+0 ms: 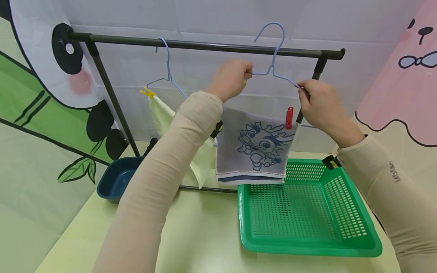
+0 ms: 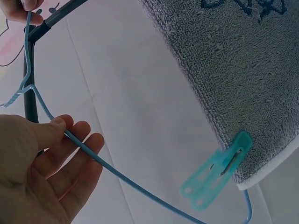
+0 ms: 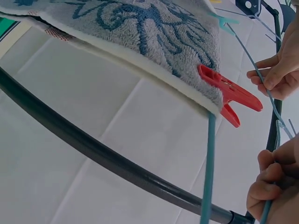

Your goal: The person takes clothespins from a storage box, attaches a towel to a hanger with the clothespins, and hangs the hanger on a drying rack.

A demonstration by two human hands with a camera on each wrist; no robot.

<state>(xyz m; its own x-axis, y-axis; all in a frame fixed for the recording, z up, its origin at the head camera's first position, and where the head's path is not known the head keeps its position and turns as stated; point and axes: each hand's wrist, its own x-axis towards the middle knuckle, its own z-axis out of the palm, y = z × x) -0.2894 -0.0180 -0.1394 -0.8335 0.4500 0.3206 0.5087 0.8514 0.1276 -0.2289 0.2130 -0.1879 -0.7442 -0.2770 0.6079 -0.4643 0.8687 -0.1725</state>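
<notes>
A blue wire hanger is held up at the rack's bar, its hook rising above the bar. My left hand pinches one sloping arm of it between thumb and fingers. On the other arm, my right hand grips the wire with curled fingers. Below hangs a grey towel with a blue cartoon dragon print. A red clothes peg clips one corner to the hanger, and a teal clothes peg is on the opposite corner, hidden behind my left arm in the head view.
A black rack bar runs across behind. Left on it hangs another blue hanger with a pale yellow cloth and a yellow peg. A green basket and a dark blue basin stand on the table.
</notes>
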